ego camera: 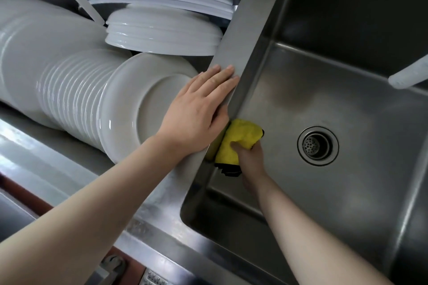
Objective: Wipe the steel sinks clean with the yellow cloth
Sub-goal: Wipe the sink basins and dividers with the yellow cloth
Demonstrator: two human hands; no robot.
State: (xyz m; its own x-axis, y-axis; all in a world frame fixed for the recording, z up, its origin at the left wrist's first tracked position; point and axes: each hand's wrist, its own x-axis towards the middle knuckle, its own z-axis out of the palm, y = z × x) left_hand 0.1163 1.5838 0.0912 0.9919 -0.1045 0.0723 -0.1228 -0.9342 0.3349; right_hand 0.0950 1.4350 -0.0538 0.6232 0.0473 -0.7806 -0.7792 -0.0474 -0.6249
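Observation:
The yellow cloth (236,140), folded with a dark edge showing, lies against the left inner wall of the right steel sink (335,90). My right hand (251,159) grips the cloth from below, inside the basin, and holds it to that wall. Flat on the steel divider (245,37) between the two sinks rests my left hand (200,109), fingers straight and holding nothing. The round drain strainer (317,146) sits in the basin floor to the right of the cloth.
The left sink is packed with stacked white plates (97,102) and white bowls (162,32), right beside my left hand. A white tap spout (407,75) reaches in from the right edge. The sink's front rim (148,233) runs along the bottom left.

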